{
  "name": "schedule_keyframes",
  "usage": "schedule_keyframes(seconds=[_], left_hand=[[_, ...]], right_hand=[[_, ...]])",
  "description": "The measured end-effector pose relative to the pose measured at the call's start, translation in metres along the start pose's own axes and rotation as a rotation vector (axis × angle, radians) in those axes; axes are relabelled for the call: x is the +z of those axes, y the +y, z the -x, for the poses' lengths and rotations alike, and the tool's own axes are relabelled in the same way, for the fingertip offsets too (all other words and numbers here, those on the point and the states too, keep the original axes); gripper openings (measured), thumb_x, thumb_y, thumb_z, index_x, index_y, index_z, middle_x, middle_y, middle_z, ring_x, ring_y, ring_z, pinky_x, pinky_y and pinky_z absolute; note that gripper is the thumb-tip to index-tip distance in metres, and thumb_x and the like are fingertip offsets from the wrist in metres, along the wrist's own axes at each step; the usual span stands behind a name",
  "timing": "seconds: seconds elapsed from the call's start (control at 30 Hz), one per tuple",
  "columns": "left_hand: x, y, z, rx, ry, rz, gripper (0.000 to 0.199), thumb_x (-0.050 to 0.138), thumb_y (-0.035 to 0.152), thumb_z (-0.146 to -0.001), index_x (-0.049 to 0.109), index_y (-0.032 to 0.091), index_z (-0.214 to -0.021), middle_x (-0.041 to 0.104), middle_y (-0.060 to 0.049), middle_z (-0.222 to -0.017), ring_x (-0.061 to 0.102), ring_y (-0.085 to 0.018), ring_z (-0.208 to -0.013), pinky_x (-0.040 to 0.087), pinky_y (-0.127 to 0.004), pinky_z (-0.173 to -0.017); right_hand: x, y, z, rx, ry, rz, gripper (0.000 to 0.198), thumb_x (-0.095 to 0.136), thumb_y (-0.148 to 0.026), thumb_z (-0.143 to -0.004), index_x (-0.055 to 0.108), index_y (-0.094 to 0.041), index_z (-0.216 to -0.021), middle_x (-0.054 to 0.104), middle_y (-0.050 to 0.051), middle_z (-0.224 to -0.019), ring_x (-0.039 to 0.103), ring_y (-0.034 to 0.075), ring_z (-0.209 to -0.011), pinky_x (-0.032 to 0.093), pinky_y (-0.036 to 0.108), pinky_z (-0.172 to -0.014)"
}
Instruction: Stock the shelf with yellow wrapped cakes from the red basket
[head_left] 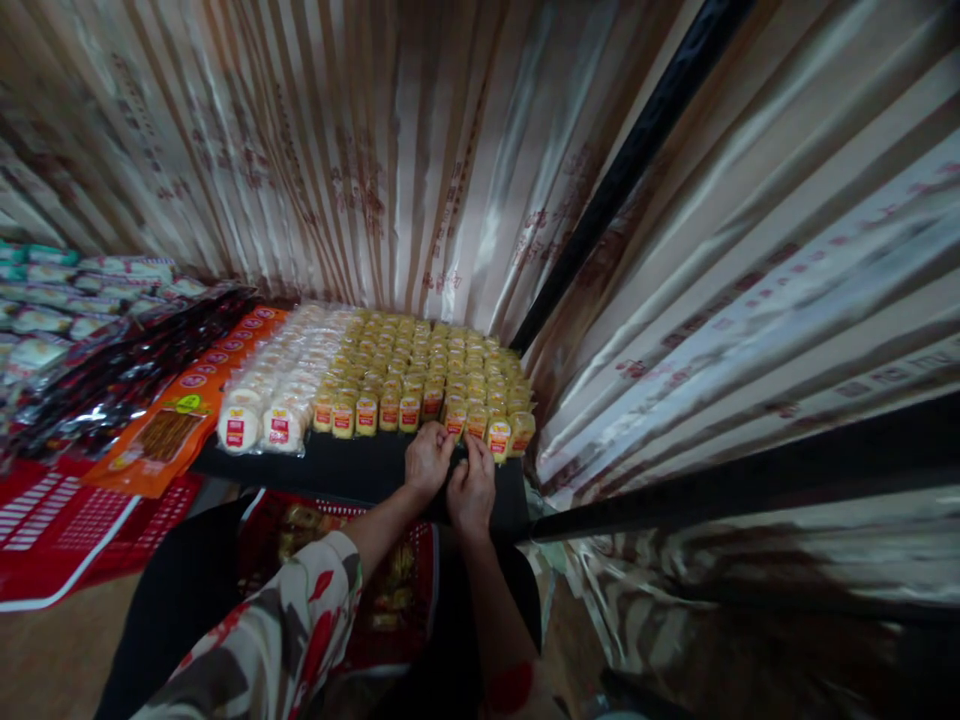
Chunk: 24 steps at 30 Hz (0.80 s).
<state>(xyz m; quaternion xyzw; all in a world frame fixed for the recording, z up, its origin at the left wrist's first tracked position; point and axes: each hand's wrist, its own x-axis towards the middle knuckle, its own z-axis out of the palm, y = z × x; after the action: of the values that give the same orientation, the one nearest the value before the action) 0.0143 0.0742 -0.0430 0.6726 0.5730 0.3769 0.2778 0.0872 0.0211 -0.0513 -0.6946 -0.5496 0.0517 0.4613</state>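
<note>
Rows of small yellow snack packets (390, 365) with red-and-yellow labels stand close together on a black shelf (352, 465). At the front right of these rows, my left hand (429, 460) is closed, its fingertips pinching the lower edge of a front packet (454, 412). Beside it, my right hand (472, 490) has its fingers pinched at the neighbouring packet (476, 418). My fingers hide the lower parts of both packets. Round white packets (279, 428) with red labels fill rows to the left.
An orange snack bag (169, 430) and dark glossy packs (97, 375) lie further left. Under my forearms, a red basket (431, 570) holds more yellow packets. Another red basket (67, 520) stands at left. A black pole (630, 170) and plastic sheeting (420, 150) border the shelf.
</note>
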Motion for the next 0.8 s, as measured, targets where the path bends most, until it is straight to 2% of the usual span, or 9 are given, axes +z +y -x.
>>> schedule_keyframes(seconds=[0.2, 0.37, 0.47, 0.53, 0.57, 0.67, 0.73, 0.8], left_hand=[[-0.007, 0.001, 0.011, 0.011, -0.012, 0.015, 0.010, 0.049, 0.021, -0.082, 0.049, 0.019, -0.072, 0.047, 0.004, -0.068, 0.047, -0.010, -0.065, 0.036, -0.020, -0.064], [-0.023, -0.004, 0.029, 0.005, -0.013, 0.034, 0.011, 0.049, 0.024, -0.083, 0.050, 0.019, -0.074, 0.049, 0.004, -0.070, 0.047, -0.009, -0.064, 0.036, -0.020, -0.064], [-0.041, -0.010, 0.056, 0.016, -0.043, 0.029, 0.014, 0.047, 0.028, -0.084, 0.052, 0.019, -0.077, 0.052, 0.003, -0.071, 0.048, -0.009, -0.063, 0.038, -0.020, -0.063], [-0.056, -0.019, 0.084, 0.029, -0.104, 0.012, 0.018, 0.043, 0.030, -0.086, 0.054, 0.018, -0.079, 0.055, 0.001, -0.074, 0.051, -0.011, -0.066, 0.039, -0.022, -0.065], [-0.063, -0.025, 0.100, 0.044, -0.173, 0.002, 0.020, 0.042, 0.031, -0.087, 0.056, 0.018, -0.080, 0.057, -0.001, -0.076, 0.052, -0.011, -0.069, 0.039, -0.022, -0.067], [-0.086, -0.054, 0.140, -0.026, -0.352, -0.061, 0.021, 0.041, 0.029, -0.087, 0.059, 0.018, -0.084, 0.062, -0.004, -0.083, 0.057, -0.014, -0.076, 0.041, -0.023, -0.070], [-0.099, -0.078, 0.156, -0.198, -0.480, -0.150, 0.021, 0.039, 0.024, -0.088, 0.059, 0.018, -0.092, 0.065, -0.005, -0.090, 0.059, -0.015, -0.083, 0.042, -0.023, -0.073], [-0.110, -0.101, 0.161, -0.394, -0.586, -0.301, 0.024, 0.037, 0.022, -0.089, 0.059, 0.019, -0.097, 0.066, -0.005, -0.095, 0.060, -0.015, -0.092, 0.042, -0.023, -0.078]], right_hand=[[0.001, 0.000, 0.000, -0.026, 0.022, 0.010, 0.042, 0.032, -0.015, -0.082, 0.055, -0.010, -0.117, 0.053, 0.016, -0.117, 0.048, 0.021, -0.113, 0.041, 0.040, -0.098], [0.000, 0.002, 0.001, -0.086, 0.060, 0.022, 0.037, 0.034, -0.016, -0.083, 0.058, -0.010, -0.110, 0.059, 0.014, -0.110, 0.052, 0.020, -0.108, 0.044, 0.039, -0.094], [-0.003, -0.002, 0.000, -0.152, 0.112, -0.002, 0.033, 0.036, -0.016, -0.083, 0.060, -0.013, -0.105, 0.061, 0.012, -0.103, 0.055, 0.019, -0.102, 0.047, 0.038, -0.091], [-0.007, -0.009, 0.003, -0.220, 0.122, -0.030, 0.030, 0.038, -0.017, -0.084, 0.060, -0.015, -0.104, 0.062, 0.012, -0.101, 0.058, 0.018, -0.096, 0.048, 0.036, -0.087], [-0.009, -0.013, 0.006, -0.255, 0.107, -0.047, 0.029, 0.040, -0.017, -0.084, 0.060, -0.015, -0.105, 0.062, 0.011, -0.100, 0.059, 0.017, -0.094, 0.049, 0.035, -0.085], [-0.011, -0.029, 0.027, -0.343, -0.046, -0.138, 0.030, 0.044, -0.018, -0.085, 0.055, -0.016, -0.112, 0.064, 0.010, -0.097, 0.061, 0.016, -0.087, 0.051, 0.030, -0.078], [-0.004, -0.039, 0.049, -0.399, -0.246, -0.204, 0.030, 0.044, -0.020, -0.085, 0.055, -0.017, -0.113, 0.065, 0.008, -0.094, 0.062, 0.015, -0.084, 0.051, 0.028, -0.076], [0.009, -0.045, 0.074, -0.390, -0.498, -0.184, 0.027, 0.042, -0.022, -0.087, 0.058, -0.018, -0.109, 0.067, 0.007, -0.093, 0.062, 0.015, -0.085, 0.049, 0.028, -0.080]])
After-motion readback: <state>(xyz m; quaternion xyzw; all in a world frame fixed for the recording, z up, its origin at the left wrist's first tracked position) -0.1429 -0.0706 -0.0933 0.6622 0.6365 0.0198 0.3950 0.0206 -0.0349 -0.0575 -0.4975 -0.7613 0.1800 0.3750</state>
